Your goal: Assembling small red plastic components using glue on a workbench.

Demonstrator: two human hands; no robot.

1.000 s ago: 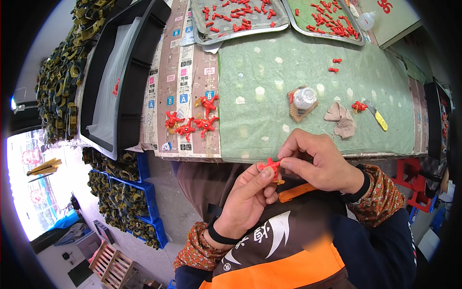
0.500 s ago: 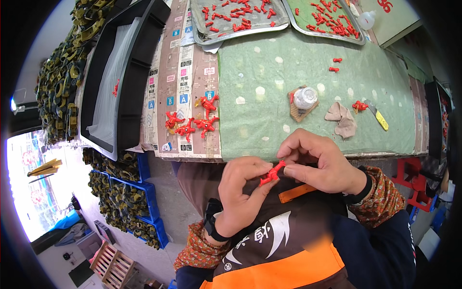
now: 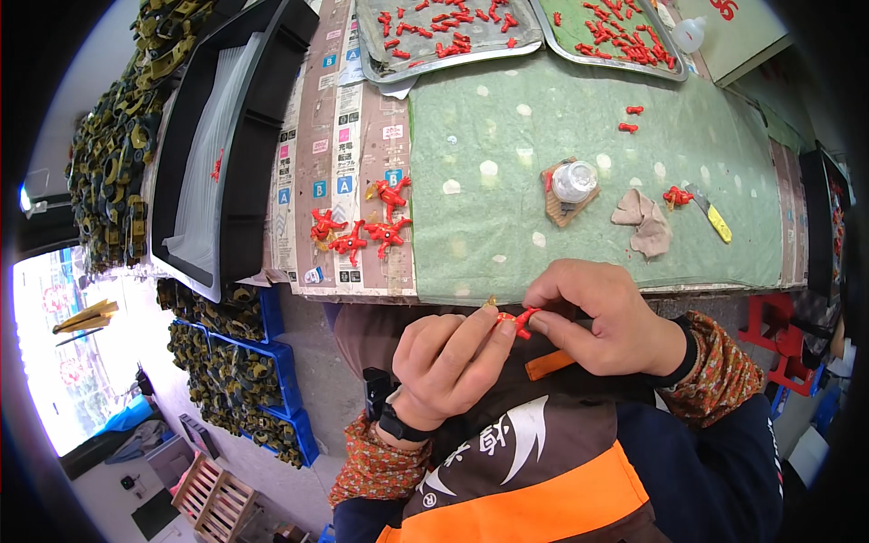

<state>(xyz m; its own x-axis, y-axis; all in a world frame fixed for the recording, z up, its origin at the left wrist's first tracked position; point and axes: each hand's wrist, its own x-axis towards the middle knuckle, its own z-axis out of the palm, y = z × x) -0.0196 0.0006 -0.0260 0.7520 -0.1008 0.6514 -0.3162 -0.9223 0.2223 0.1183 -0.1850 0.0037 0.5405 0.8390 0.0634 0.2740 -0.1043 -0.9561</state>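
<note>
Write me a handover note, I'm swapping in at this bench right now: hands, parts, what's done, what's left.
Left hand and right hand: both pinch one small red part over the lap, just below the table edge.
Done, by the look of it: four red figures lie grouped on the cardboard.
Left: loose red pieces in two metal trays at the far edge, a few more on the green mat.
Also on the mat: small jar, putty lump, yellow-handled knife.

Both hands, left (image 3: 445,362) & right (image 3: 602,317), pinch small red plastic part (image 3: 516,319) at table edge (image 3: 579,291).
</note>
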